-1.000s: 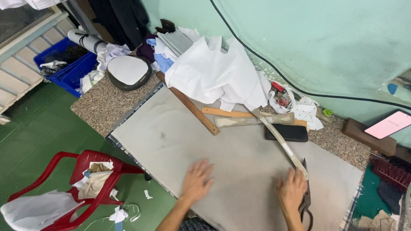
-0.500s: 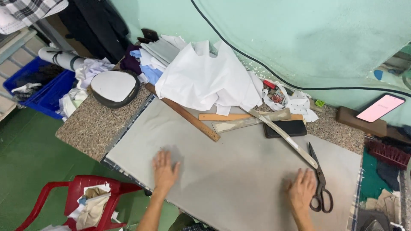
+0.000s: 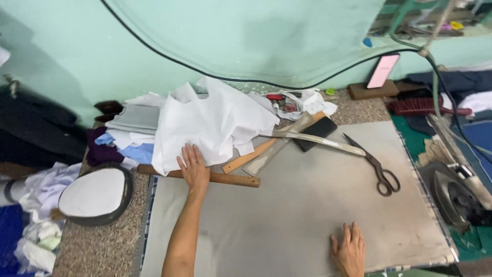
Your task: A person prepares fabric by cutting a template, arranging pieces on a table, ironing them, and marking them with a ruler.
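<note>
Left hand (image 3: pixel 193 168) lies flat, fingers spread, on the white fabric (image 3: pixel 215 123) edge and wooden ruler (image 3: pixel 205 177) — gripping nothing. Right hand (image 3: pixel 349 250) rests open on the grey pad (image 3: pixel 307 205); the fabric looks not yet spread, scissors (image 3: pixel 376 166) untouched.

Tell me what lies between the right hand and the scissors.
In the head view, only bare grey pad lies between the right hand and the scissors; nothing rests on that stretch.

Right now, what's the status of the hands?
Left hand flat on white fabric and wooden ruler. Right hand flat on grey mat, empty. Scissors lie apart.
</note>
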